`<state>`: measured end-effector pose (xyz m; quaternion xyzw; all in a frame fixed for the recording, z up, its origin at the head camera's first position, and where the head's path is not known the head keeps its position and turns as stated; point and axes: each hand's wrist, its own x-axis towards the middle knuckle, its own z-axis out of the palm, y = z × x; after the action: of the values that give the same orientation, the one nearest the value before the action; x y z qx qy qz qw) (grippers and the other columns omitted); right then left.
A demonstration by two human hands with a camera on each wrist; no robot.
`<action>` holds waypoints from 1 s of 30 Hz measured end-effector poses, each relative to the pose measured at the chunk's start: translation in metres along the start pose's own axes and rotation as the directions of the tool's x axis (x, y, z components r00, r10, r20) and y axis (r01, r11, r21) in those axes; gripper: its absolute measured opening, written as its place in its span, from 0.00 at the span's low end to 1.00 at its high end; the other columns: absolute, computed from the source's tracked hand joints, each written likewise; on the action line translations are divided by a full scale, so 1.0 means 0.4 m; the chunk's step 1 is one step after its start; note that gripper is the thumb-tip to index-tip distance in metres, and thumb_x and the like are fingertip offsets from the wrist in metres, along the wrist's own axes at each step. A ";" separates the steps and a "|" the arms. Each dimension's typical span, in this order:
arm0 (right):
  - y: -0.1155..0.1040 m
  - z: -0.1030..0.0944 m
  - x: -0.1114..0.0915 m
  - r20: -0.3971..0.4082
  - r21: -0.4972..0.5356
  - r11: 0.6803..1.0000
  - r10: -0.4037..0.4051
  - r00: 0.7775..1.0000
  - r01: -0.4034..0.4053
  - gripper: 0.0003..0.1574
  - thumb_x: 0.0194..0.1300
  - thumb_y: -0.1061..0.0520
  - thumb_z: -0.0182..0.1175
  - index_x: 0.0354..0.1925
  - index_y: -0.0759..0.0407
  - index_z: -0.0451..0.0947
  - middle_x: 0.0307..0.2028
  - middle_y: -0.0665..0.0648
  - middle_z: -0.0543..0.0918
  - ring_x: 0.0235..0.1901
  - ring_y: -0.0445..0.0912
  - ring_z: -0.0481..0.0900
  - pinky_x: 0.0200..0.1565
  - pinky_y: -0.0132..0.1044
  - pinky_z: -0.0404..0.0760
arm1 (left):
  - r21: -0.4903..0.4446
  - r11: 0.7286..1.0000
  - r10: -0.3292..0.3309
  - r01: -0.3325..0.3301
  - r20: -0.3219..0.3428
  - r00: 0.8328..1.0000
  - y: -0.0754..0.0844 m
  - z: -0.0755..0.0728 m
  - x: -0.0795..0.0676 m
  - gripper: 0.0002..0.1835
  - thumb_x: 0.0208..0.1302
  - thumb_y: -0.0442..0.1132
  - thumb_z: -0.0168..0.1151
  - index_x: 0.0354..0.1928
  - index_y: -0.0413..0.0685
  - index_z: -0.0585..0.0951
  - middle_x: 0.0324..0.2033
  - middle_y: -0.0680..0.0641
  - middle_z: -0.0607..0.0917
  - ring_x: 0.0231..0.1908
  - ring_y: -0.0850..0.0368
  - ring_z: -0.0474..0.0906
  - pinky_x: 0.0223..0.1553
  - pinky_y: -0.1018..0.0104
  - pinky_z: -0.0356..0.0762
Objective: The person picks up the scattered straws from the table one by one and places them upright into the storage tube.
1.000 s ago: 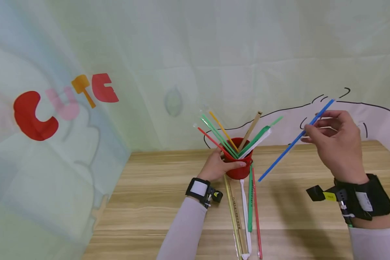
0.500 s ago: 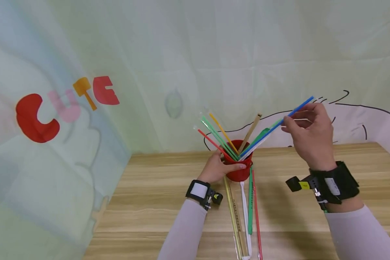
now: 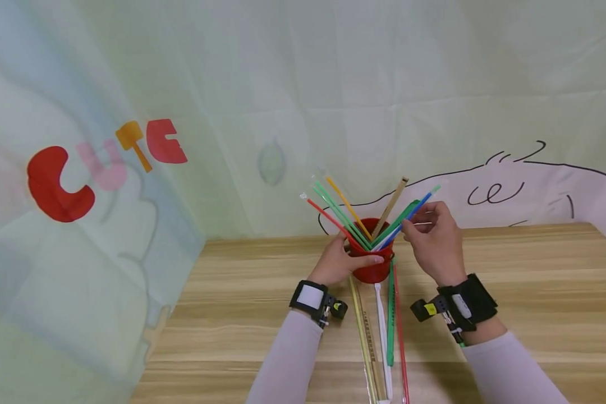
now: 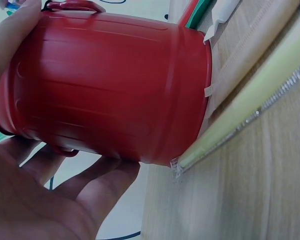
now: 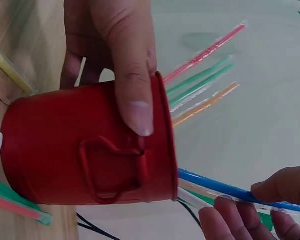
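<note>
A red metal bucket (image 3: pixel 372 274) stands on the wooden table, and my left hand (image 3: pixel 333 262) grips it round the side, thumb across the front just under the rim. Between thumb and fingers, my right hand (image 3: pixel 436 241) pinches a blue straw (image 5: pixel 215 188) in a clear wrapper. The blue straw slants down, its lower end inside the bucket. Several wrapped straws lean out of the bucket: a red one (image 5: pixel 210 52), green ones, an orange one (image 3: pixel 340 196) and a brown paper one (image 3: pixel 391 205). In the left wrist view the bucket's side fills much of the picture.
In front of the bucket several wrapped straws lie on the table (image 3: pixel 232 314): a yellow one (image 3: pixel 362 342), a brown one (image 3: pixel 372 359), a white one (image 3: pixel 382 331), a green one (image 3: pixel 391 325) and a red one (image 3: pixel 402 348). A printed cloth backdrop (image 3: pixel 283 112) hangs behind.
My right hand has moved left and down with the blue straw, from beside the bucket to close by its rim. The straw's lower end has entered the bucket. My left hand stays in place.
</note>
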<state>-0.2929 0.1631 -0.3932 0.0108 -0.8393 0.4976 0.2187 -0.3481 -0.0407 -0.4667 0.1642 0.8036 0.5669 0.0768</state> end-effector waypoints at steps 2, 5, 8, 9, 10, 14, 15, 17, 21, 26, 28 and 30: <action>0.005 0.007 -0.003 0.007 0.023 1.000 0.016 1.000 -0.017 0.24 0.74 0.57 0.63 0.59 0.67 0.66 0.50 0.69 0.84 0.45 0.59 0.87 0.35 0.16 0.78 | -0.005 1.000 0.001 -0.001 0.002 1.000 0.002 0.000 -0.001 0.43 0.55 0.59 0.79 0.71 0.69 0.69 0.62 0.55 0.81 0.62 0.54 0.77 0.61 0.51 0.80; 0.014 0.012 -0.008 0.011 0.032 0.999 0.028 1.000 -0.028 0.25 0.73 0.56 0.64 0.59 0.67 0.67 0.48 0.68 0.83 0.45 0.58 0.85 0.35 0.17 0.79 | -0.010 1.000 0.005 -0.005 0.006 1.000 0.003 -0.001 -0.001 0.43 0.56 0.59 0.78 0.71 0.70 0.68 0.62 0.56 0.80 0.62 0.54 0.77 0.62 0.51 0.80; 0.023 0.012 -0.014 0.008 0.025 0.998 0.063 0.998 -0.063 0.30 0.72 0.51 0.66 0.59 0.67 0.66 0.46 0.66 0.82 0.44 0.55 0.82 0.35 0.20 0.78 | -0.012 1.000 0.010 -0.010 0.011 1.000 0.004 -0.002 0.000 0.42 0.56 0.59 0.78 0.71 0.69 0.68 0.61 0.56 0.81 0.62 0.54 0.77 0.62 0.51 0.80; 0.027 0.012 -0.016 0.010 0.025 0.996 0.085 0.996 -0.085 0.34 0.70 0.48 0.67 0.61 0.66 0.65 0.46 0.65 0.81 0.44 0.54 0.80 0.36 0.23 0.78 | -0.010 1.000 0.008 -0.008 0.011 1.000 0.004 -0.002 0.000 0.42 0.57 0.58 0.78 0.71 0.70 0.68 0.62 0.56 0.81 0.62 0.54 0.77 0.61 0.51 0.81; 0.031 0.012 -0.017 0.022 0.027 0.994 0.108 0.994 -0.108 0.38 0.69 0.45 0.69 0.63 0.66 0.64 0.47 0.65 0.79 0.44 0.54 0.79 0.36 0.26 0.78 | -0.009 1.000 0.007 -0.007 0.011 1.000 0.004 -0.002 0.001 0.42 0.57 0.58 0.78 0.71 0.69 0.68 0.62 0.55 0.81 0.61 0.54 0.78 0.61 0.51 0.81; 0.056 0.022 -0.016 0.166 0.061 0.978 0.189 0.968 -0.201 0.61 0.65 0.37 0.70 0.77 0.62 0.49 0.60 0.68 0.71 0.57 0.59 0.74 0.50 0.43 0.83 | -0.006 1.000 0.000 0.000 0.007 1.000 0.004 -0.003 0.001 0.42 0.57 0.58 0.78 0.72 0.70 0.68 0.63 0.54 0.80 0.62 0.52 0.78 0.61 0.51 0.82; 0.065 0.028 -0.014 0.216 0.074 0.975 0.189 0.958 -0.209 0.64 0.64 0.36 0.71 0.79 0.61 0.46 0.65 0.69 0.69 0.62 0.60 0.71 0.55 0.49 0.82 | -0.008 1.000 -0.002 0.002 0.008 1.000 0.004 -0.004 0.001 0.42 0.57 0.58 0.78 0.72 0.70 0.68 0.64 0.54 0.80 0.62 0.51 0.78 0.60 0.51 0.82; 0.081 0.045 -0.011 0.312 0.111 0.973 0.159 0.937 -0.201 0.66 0.63 0.38 0.72 0.80 0.61 0.44 0.71 0.70 0.65 0.70 0.64 0.65 0.66 0.61 0.74 | -0.005 1.000 0.001 -0.001 0.006 1.000 0.002 -0.007 0.000 0.41 0.58 0.57 0.77 0.72 0.70 0.68 0.64 0.52 0.79 0.61 0.50 0.78 0.60 0.51 0.82; 0.101 0.089 -0.007 0.418 0.205 0.969 0.043 0.907 -0.141 0.58 0.62 0.45 0.75 0.77 0.59 0.53 0.74 0.67 0.66 0.75 0.65 0.61 0.72 0.68 0.64 | 0.033 0.999 0.011 -0.011 -0.004 1.000 -0.002 -0.011 -0.001 0.39 0.62 0.55 0.75 0.73 0.67 0.69 0.66 0.49 0.78 0.62 0.48 0.79 0.61 0.51 0.82; 0.106 0.131 -0.002 0.437 0.267 0.960 -0.041 0.898 -0.086 0.56 0.58 0.50 0.78 0.75 0.54 0.59 0.69 0.61 0.73 0.69 0.61 0.72 0.67 0.63 0.75 | 0.076 0.997 0.018 -0.017 -0.022 1.000 -0.007 -0.011 0.002 0.36 0.67 0.45 0.71 0.75 0.64 0.67 0.72 0.46 0.73 0.65 0.44 0.77 0.64 0.48 0.79; 0.107 0.139 -0.001 0.421 0.258 0.963 -0.040 0.906 -0.077 0.56 0.58 0.50 0.79 0.75 0.54 0.59 0.68 0.61 0.74 0.68 0.60 0.74 0.67 0.62 0.76 | 0.073 0.997 0.019 -0.017 -0.023 1.000 -0.007 -0.010 0.004 0.37 0.67 0.43 0.71 0.75 0.63 0.67 0.73 0.45 0.72 0.65 0.42 0.77 0.64 0.47 0.79; 0.107 0.143 -0.001 0.400 0.241 0.967 -0.025 0.916 -0.079 0.55 0.57 0.49 0.79 0.74 0.54 0.60 0.67 0.61 0.75 0.67 0.59 0.75 0.66 0.61 0.77 | 0.074 0.997 0.022 -0.020 -0.019 1.000 -0.007 -0.010 0.005 0.37 0.66 0.43 0.71 0.75 0.63 0.67 0.73 0.44 0.73 0.65 0.42 0.77 0.64 0.48 0.79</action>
<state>-0.3231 0.1365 -0.4524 0.1280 -0.7962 0.5904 0.0325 -0.3517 -0.0443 -0.4677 0.1697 0.8229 0.5393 0.0566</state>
